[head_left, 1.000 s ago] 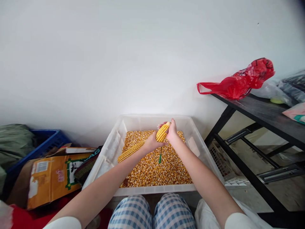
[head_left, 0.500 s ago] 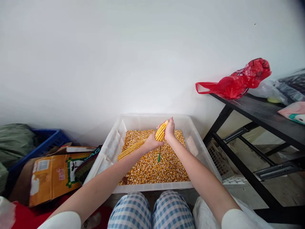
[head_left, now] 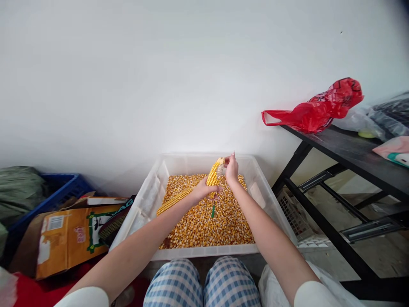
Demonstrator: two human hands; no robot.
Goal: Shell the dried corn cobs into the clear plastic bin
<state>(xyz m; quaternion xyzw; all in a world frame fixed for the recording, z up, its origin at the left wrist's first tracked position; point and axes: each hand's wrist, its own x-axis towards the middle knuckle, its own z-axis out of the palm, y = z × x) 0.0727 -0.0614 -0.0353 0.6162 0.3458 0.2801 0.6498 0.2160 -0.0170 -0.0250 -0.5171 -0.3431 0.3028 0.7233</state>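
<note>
My left hand is wrapped around the lower part of a yellow corn cob, held tilted upward over a bin of kernels. Along the cob's right side a pale strip shows where kernels are off. Just right of the cob's upper end is my right hand, its fingers partly hidden and loosely apart, close to the cob. Another corn cob lies on the loose kernels, partly behind my left forearm. A small green-handled tool stands in the kernels below my hands; its upper part is thin and dark.
The translucent plastic bin stands against the white wall, before my knees. At left are a cardboard box and a blue crate. A black table at right carries a red plastic bag. Below it sits a pale basket.
My right hand has come off the cob's side and shifted slightly right and up, uncovering the pale stripped strip. My left hand keeps hold of the cob.
</note>
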